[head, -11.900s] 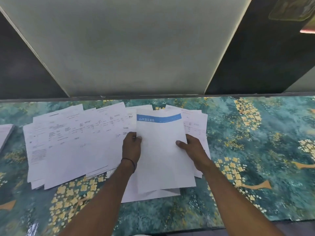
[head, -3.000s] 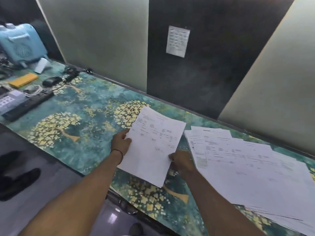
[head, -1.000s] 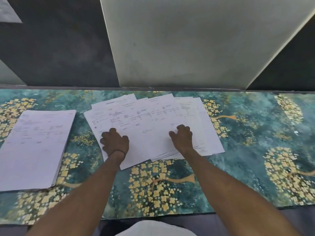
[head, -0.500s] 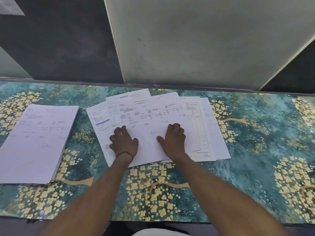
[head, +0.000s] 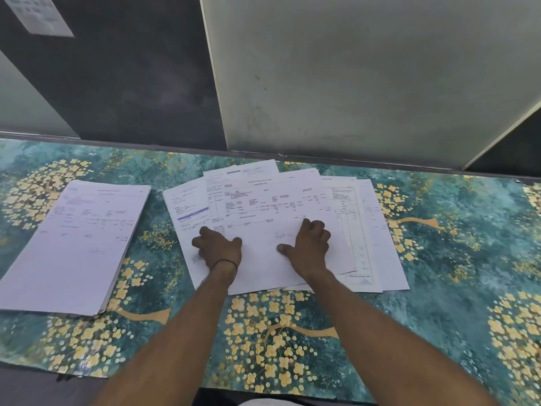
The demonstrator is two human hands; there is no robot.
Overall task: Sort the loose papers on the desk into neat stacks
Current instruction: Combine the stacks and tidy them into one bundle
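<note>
1. Teal flowery worktop (head: 439,303) carries it all.
2. Squared-up stack (head: 76,244) sits on the left, apart from the rest.
3. Loose papers (head: 263,200) lie fanned and overlapping in the middle.
4. Left hand (head: 219,249) and right hand (head: 310,247) press palm-down on those sheets, fingers loosely bent, gripping nothing.

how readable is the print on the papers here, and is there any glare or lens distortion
Head view: print on the fanned papers is too small and soft to read, only a purple band stands out; light is even, faint shadows by the left hand and right hand; no harsh glare on the desk cover; the wide-angle lens tilts the wall panels.
</note>
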